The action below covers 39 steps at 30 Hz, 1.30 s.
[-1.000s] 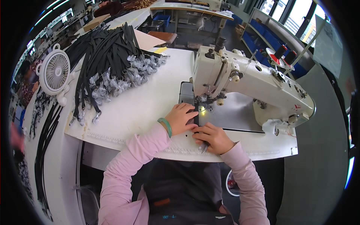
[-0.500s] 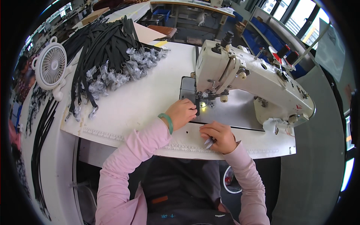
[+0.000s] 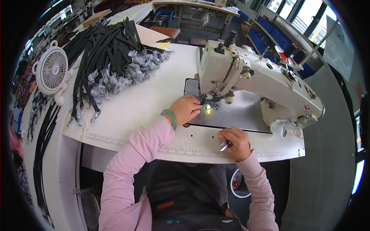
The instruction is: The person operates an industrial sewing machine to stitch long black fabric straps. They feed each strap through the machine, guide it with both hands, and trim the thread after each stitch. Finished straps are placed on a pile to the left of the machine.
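Note:
My left hand [image 3: 185, 109], with a green bangle [image 3: 170, 118] at its wrist, is closed at the needle area of a white sewing machine [image 3: 254, 73]. Its fingertips pinch a short dark piece of black strap [image 3: 208, 101], mostly hidden by the fingers and the presser foot. A small lamp lights the metal plate [image 3: 241, 111] beside it. My right hand [image 3: 236, 143] is closed around small metal thread snips [image 3: 225, 146], their blades pointing left over the table's front part.
A heap of black straps [image 3: 110, 50] with clear plastic-wrapped ends [image 3: 115, 79] covers the back left. A white fan [image 3: 53, 71] stands at far left. Thread spools [image 3: 290, 52] sit behind the machine. Two dark bits lie near the printed ruler [image 3: 185, 152].
My right hand has moved right with the snips, uncovering a second dark bit on the table. My left hand has shifted slightly left and up, and the dark strap now lies at the presser foot.

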Available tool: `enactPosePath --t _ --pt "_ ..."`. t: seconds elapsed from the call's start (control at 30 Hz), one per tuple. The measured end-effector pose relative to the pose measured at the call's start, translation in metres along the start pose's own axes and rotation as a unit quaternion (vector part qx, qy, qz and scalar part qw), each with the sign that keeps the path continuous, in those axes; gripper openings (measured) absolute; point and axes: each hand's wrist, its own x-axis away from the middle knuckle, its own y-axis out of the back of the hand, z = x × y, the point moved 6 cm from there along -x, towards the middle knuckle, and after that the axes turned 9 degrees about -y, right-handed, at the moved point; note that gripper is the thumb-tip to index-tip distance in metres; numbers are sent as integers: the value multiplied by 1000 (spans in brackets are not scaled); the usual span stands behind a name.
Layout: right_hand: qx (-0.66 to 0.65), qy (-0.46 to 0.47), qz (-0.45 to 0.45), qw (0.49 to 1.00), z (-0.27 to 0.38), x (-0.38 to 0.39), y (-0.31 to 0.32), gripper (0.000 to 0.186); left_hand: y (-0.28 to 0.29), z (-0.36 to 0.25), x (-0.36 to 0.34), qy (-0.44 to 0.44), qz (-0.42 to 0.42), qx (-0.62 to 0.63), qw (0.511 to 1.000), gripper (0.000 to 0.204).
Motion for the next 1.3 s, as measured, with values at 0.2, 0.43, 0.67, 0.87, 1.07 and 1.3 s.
enactPosePath --t 0.2,0.43,0.67,0.87,1.07,1.3 --pt "-3 -4 0 1000 0 1 1 20 0 6 1 -11 -39 0 999 13" --pt "-1 -2 -16 1000 2 2 4 16 8 29 -10 140 5 -85 986 12" --pt "-38 -81 -121 989 -9 14 41 11 -18 52 -32 -52 14 -127 990 14" --pt "-156 -157 -597 771 -119 4 237 32 -9 51 -24 -47 21 -58 997 15" --pt "471 -410 -341 703 -354 84 450 41 -30 50 -42 -65 7 -51 997 17" --pt "202 -514 -339 762 -392 97 378 42 -11 53 -24 -33 -3 -73 997 16"
